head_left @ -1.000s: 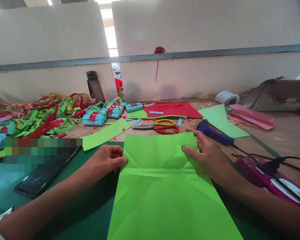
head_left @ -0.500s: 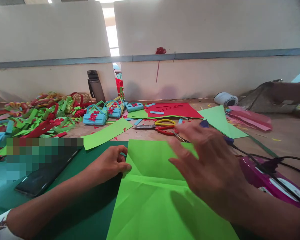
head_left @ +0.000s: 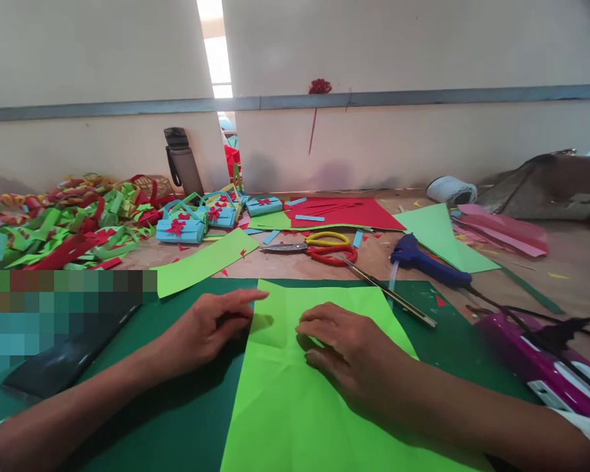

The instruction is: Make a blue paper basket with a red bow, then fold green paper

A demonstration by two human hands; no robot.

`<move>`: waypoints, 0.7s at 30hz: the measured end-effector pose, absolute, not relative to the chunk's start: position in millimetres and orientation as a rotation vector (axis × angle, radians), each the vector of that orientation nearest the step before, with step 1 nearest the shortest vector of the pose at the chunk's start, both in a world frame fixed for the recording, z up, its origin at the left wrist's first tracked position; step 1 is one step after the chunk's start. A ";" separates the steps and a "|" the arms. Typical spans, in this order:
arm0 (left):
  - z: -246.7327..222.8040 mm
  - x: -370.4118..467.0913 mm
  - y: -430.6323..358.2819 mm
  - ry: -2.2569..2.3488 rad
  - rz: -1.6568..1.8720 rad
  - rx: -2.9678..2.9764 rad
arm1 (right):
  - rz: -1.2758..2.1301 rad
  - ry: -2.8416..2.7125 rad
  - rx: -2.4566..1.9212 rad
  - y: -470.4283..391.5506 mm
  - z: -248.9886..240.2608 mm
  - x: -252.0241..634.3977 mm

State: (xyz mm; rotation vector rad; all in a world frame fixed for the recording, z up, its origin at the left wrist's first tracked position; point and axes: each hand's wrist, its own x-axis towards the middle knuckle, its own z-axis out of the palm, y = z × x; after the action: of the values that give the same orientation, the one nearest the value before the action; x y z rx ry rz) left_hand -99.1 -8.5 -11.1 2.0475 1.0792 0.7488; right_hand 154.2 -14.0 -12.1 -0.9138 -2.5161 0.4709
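Note:
A bright green sheet of paper (head_left: 285, 406) with crease lines lies on a dark green cutting mat (head_left: 177, 413) in front of me. At its upper left edge is my left hand (head_left: 211, 328), open, the index finger stretched out over the corner and casting a shadow on it. My right hand (head_left: 354, 347) is over the middle of the sheet, fingers loosely bent with a gap to the thumb, holding nothing. Past the sheet are scissors (head_left: 324, 248) with yellow and red handles, tweezers (head_left: 398, 298) and a blue glue gun (head_left: 425, 262).
At the left are a black phone (head_left: 69, 351), a heap of paper strips (head_left: 78, 226) and small blue paper bags (head_left: 179, 229). A bottle (head_left: 183, 160) stands behind them. Red paper (head_left: 349, 213) lies at the back; a magenta device with cables (head_left: 535, 354) sits at the right.
My right hand has come down and left onto the green sheet, uncovering the glue gun and tweezers. The left thumb and fingers have let go of the sheet's edge; the index finger now points across it.

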 end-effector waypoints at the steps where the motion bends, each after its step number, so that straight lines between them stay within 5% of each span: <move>1: -11.7 -103.0 -7.4 1.059 0.737 2.155 | 0.480 -2.503 -0.902 -14.3 -13.1 154.4; 21: -25.1 -94.9 2.2 0.877 0.978 2.656 | 0.326 -2.596 -0.800 -14.4 -18.4 149.5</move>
State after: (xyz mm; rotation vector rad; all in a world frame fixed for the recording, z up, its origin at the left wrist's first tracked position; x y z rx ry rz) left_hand -94.9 2.2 -25.1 2.6564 0.8766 0.9777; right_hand 149.5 -14.4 -18.4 -0.7996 -2.5964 0.3262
